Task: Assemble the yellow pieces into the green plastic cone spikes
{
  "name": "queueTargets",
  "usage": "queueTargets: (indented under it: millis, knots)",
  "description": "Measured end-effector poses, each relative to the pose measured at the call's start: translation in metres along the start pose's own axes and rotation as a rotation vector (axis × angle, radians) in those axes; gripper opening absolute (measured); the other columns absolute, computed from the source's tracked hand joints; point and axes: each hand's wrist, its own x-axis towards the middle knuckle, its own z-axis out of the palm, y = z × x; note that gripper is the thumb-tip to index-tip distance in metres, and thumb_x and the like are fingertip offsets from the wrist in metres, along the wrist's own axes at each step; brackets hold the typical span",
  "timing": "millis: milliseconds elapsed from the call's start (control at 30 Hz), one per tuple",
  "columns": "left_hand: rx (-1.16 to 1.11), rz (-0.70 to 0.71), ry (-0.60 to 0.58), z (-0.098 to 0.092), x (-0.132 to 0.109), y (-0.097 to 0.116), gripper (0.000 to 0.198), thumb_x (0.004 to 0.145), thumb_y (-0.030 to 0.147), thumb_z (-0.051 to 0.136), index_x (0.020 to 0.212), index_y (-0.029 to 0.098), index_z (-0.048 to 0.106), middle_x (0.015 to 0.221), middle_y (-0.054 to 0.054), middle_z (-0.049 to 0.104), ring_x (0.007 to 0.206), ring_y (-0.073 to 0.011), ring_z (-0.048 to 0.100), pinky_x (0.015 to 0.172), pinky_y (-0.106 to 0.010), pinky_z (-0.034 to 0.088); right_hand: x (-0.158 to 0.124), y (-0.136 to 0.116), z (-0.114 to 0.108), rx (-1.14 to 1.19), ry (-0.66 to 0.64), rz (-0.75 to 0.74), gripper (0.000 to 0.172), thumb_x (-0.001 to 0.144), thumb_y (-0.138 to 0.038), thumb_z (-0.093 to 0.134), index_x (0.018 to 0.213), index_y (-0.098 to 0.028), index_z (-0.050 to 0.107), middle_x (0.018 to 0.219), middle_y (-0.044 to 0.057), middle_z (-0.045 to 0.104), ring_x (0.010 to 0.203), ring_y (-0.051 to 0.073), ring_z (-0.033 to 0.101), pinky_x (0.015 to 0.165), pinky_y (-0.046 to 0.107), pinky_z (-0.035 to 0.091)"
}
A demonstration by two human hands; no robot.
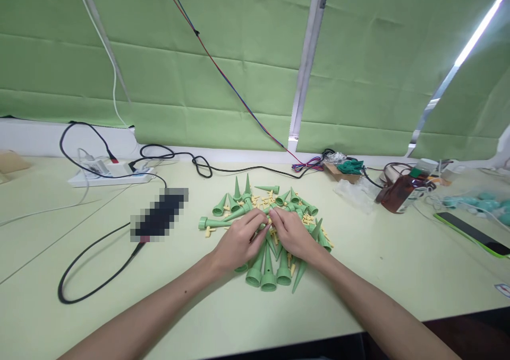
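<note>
My left hand [243,235] is closed around a green plastic spike [262,226], most of it hidden by the fingers. My right hand [290,231] pinches a small yellow plastic valve [270,221] against it, and the fingertips of both hands meet. Around and beneath them spreads a pile of hollow green cone spikes, such as the wide-capped one [269,275] in front and the long one [215,223] lying by my left hand. Small yellow valves [209,231] are scattered among the spikes.
On the left, a blurred-out dark device [159,216] with a black cable lies near a white power strip [111,177]. To the right are a brown bottle [402,193], a small cardboard box [342,174], clear plastic bags [354,194] and a green-edged phone [472,232].
</note>
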Motion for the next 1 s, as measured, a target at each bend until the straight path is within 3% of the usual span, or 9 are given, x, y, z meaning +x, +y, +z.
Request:
queueTargets:
  millis: [333,1000]
  knots:
    - [0.069,0.097,-0.033,0.0006,-0.0029,-0.0060,0.016,0.091,0.008,0.042,0.098,0.019,0.051,0.099,-0.009,0.057,0.081,-0.0162,0.055,0.067,-0.027,0.046,0.0004,0.0009,0.0006,-0.006,-0.015,0.003,0.040,0.104,-0.038,0.026,0.069,-0.022,0.036,0.062,-0.002,0.045,0.056,0.015,0.043,0.058,0.029,0.030]
    - [0.103,0.131,-0.048,0.0013,-0.0036,-0.0062,0.013,0.090,0.007,0.044,0.091,0.018,0.050,0.089,-0.006,0.054,0.072,-0.0149,0.051,0.063,-0.024,0.044,0.0002,0.0019,0.0022,-0.037,-0.037,0.002,0.039,0.105,-0.036,0.026,0.070,-0.022,0.035,0.062,-0.002,0.045,0.056,0.014,0.041,0.058,0.028,0.028]
